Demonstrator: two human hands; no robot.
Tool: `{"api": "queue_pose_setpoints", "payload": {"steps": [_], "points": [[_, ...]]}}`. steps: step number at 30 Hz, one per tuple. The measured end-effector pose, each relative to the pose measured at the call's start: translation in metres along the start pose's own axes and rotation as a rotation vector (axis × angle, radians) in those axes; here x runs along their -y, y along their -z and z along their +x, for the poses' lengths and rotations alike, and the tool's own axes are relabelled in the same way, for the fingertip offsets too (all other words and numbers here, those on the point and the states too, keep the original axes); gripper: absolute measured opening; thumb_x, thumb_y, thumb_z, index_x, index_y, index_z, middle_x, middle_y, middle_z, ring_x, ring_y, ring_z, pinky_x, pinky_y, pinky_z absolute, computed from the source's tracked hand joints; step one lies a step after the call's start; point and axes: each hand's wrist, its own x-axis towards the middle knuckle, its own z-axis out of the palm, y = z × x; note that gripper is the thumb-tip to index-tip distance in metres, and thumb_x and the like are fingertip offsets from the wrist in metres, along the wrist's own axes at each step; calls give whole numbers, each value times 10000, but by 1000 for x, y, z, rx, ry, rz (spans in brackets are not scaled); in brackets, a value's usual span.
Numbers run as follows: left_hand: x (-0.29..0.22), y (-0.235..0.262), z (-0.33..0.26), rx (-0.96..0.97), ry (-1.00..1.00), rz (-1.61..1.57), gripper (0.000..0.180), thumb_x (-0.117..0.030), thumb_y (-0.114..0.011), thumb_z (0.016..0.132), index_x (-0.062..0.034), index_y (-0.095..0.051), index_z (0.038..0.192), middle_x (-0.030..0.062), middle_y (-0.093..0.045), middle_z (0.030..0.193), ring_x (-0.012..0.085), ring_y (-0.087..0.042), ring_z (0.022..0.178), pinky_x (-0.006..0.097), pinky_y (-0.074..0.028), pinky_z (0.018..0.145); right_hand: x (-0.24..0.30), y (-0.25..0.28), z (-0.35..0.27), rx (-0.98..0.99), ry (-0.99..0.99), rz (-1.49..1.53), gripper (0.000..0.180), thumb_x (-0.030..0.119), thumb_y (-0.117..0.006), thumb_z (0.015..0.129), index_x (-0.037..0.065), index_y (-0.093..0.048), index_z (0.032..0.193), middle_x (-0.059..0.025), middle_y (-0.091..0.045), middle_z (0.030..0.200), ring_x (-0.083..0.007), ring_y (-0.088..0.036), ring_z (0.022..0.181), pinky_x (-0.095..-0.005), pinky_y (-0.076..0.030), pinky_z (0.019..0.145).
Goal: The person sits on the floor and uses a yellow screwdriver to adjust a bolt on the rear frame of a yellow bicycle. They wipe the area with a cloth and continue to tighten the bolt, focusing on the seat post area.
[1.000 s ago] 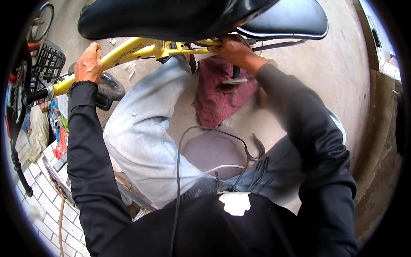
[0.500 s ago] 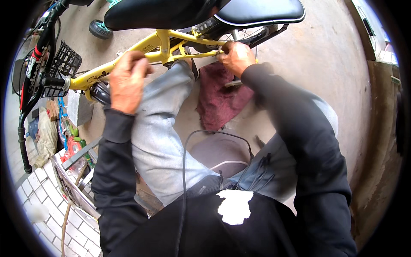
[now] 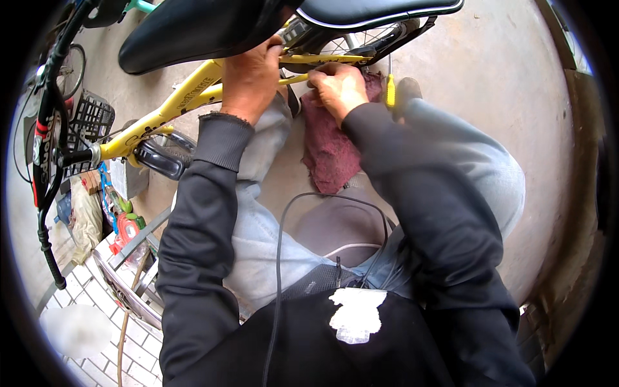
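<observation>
A yellow bicycle frame [image 3: 187, 97] crosses the upper left, beneath a black saddle [image 3: 200, 32]. My left hand [image 3: 250, 80] is closed around the frame just below the saddle; its fingertips are partly hidden. My right hand [image 3: 342, 92] is pinched against the lower rear tube [image 3: 295, 80]. What lies between those fingertips is too small to make out. Below that hand, a dark red cloth [image 3: 330, 151] hangs or lies between my legs. Right of it is a yellow-handled tool [image 3: 390, 92] that looks like a screwdriver.
A black rear seat [image 3: 380, 11] sits above the back wheel. The handlebar [image 3: 44, 142] and a black basket [image 3: 93, 119] are at the left. Assorted items, including a pale bag [image 3: 84, 213], stand near the white tiles [image 3: 84, 297]. A dark cable [image 3: 279, 258] loops over my lap.
My left hand has moved right and up onto the frame beneath the saddle. My right hand has shifted slightly left and down. The yellow handle now shows more fully.
</observation>
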Motion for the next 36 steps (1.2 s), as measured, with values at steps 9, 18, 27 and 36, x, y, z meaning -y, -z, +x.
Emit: {"api": "queue_pose_setpoints", "payload": {"steps": [9,18,27,36], "points": [[-2,-7,7,-109,-68,96,100,-70,-648,837,-39,-690,922,105,-668,850,182,-646,704,288,-498,644,7,-32,3,-103,-25,439,227,106,-571,877,-79,-589,1005,-117,-646,814,-146,-630,595,-243,-528,518],[1,-11,7,-56,-41,26,91,-32,-647,808,-1,-677,888,120,-662,800,207,-648,703,299,-501,658,3,-44,-3,-141,-2,561,199,112,-575,885,-57,-592,988,-97,-642,785,-139,-616,589,-255,-527,513],[-3,-12,7,-68,-1,29,106,-15,-617,797,7,-673,884,157,-644,808,297,-634,756,359,-500,709,2,-47,-1,-142,9,537,205,109,-586,876,-52,-598,1002,-96,-646,808,-125,-613,595,-254,-535,527],[-5,-7,8,36,36,115,141,-32,-598,809,3,-692,909,174,-656,851,318,-639,797,369,-505,726,2,-52,-2,-159,65,538,209,93,-615,844,-42,-612,1004,-91,-643,823,-126,-623,609,-250,-535,537]]}}
